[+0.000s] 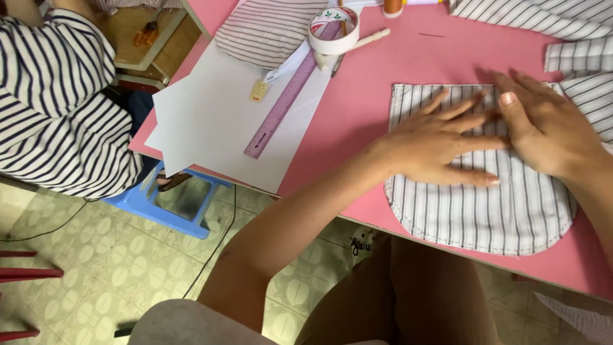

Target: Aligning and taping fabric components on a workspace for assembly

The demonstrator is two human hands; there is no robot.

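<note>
A striped white-and-grey fabric piece (491,211) with rounded lower corners lies flat on the pink table (357,108). My left hand (440,144) rests on it palm down, fingers spread toward the right. My right hand (543,128) lies flat on the fabric's upper right part, its fingers pointing left and overlapping my left fingertips. Neither hand grips anything.
A purple ruler (284,105) lies on a white sheet (211,121). A tape roll (333,29), another striped fabric piece (265,32) and a paper tag (258,91) sit beyond. More striped cloth (575,38) lies top right. A person in a striped shirt (57,108) sits left by a blue stool (172,201).
</note>
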